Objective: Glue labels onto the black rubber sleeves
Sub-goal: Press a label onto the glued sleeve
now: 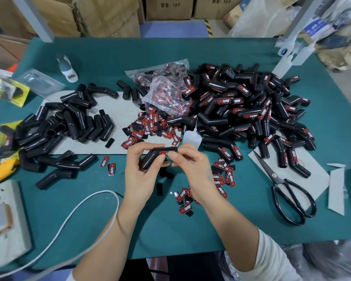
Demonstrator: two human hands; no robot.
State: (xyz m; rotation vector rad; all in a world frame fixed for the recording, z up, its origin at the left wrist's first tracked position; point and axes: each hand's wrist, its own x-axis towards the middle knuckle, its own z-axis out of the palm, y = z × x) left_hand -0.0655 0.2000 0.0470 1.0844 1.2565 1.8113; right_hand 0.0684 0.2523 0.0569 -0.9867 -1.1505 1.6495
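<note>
I hold one bent black rubber sleeve (150, 158) above the green table, near the middle of the view. My left hand (139, 171) grips its lower end, fingers curled round it. A red and black label (164, 153) sits on the sleeve's upper arm, and my right hand (190, 165) pinches that arm with thumb and fingertips on the label. Unlabelled sleeves (69, 122) lie heaped at the left; labelled sleeves (251, 110) are piled at the right. Loose labels (150, 126) lie scattered behind and below my hands. A small clear glue bottle (191, 137) stands just behind my right hand.
Black scissors (286, 191) lie at the right on grey card. A plastic bag of labels (166, 88) sits at the centre back. A white cable (79, 216) and power strip (6, 220) occupy the left front, beside a yellow knife (0, 169). Cardboard boxes stand behind the table.
</note>
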